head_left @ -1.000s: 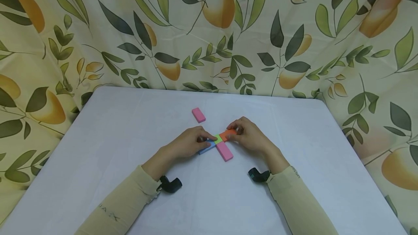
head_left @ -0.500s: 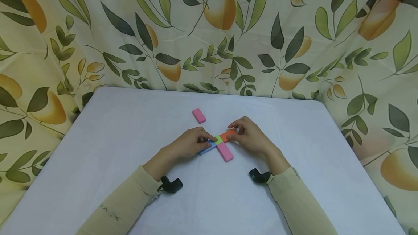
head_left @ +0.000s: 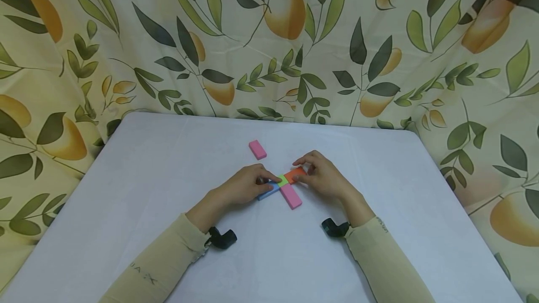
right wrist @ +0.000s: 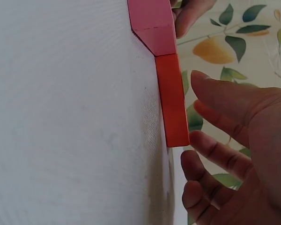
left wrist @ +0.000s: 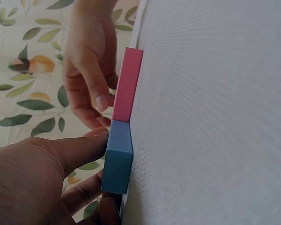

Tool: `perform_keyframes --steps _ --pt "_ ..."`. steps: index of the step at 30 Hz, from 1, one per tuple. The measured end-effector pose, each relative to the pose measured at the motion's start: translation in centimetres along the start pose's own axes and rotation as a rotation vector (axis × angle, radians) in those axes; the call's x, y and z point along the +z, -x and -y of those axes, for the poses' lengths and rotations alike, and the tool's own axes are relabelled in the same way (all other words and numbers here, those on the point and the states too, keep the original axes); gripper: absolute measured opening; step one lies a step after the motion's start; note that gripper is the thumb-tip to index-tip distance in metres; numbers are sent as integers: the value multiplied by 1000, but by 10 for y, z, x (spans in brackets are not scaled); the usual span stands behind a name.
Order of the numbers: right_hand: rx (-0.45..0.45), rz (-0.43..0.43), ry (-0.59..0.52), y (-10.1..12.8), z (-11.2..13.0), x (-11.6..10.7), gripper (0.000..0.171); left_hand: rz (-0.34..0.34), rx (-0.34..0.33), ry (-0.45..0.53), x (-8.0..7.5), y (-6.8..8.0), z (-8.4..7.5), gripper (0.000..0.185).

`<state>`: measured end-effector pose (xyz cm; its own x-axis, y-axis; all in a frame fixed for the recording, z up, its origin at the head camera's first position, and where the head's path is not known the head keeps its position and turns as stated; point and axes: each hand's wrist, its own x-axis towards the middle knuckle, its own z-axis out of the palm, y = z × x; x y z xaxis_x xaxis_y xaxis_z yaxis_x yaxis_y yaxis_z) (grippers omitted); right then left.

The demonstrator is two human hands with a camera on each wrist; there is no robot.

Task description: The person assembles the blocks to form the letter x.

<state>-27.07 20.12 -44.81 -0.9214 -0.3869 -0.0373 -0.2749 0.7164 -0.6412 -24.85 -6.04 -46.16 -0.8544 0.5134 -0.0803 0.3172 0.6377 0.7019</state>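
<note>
Four flat blocks lie in a cross on the white table (head_left: 168, 162): a blue block (head_left: 267, 192) on the left, a green block (head_left: 282, 180) in the centre, an orange block (head_left: 295, 173) on the right and a pink block (head_left: 291, 196) toward me. My left hand (head_left: 248, 183) pinches the blue block (left wrist: 118, 159) between thumb and a finger, next to the pink block (left wrist: 128, 84). My right hand (head_left: 321, 176) curls round the orange block (right wrist: 173, 101), one fingertip at its end. The hands hide part of the cross.
A second pink block (head_left: 257, 149) lies alone, behind and left of the cross. A leaf-and-fruit patterned curtain (head_left: 269, 36) hangs round the table's back and sides. Black wrist cameras (head_left: 223, 238) sit under both sleeves.
</note>
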Motion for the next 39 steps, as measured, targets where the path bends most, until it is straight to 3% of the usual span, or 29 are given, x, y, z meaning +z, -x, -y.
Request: perform_keyframes --steps 20,32,39 --pt "-38 -28 17 5 9 0 37 4 8 -6 1 1 0 28" --pt "-118 -12 3 10 17 -2 38 3 -4 10 2 1 1 27" --pt "-111 15 33 12 21 -2 39 -1 11 12 -1 1 -1 27"
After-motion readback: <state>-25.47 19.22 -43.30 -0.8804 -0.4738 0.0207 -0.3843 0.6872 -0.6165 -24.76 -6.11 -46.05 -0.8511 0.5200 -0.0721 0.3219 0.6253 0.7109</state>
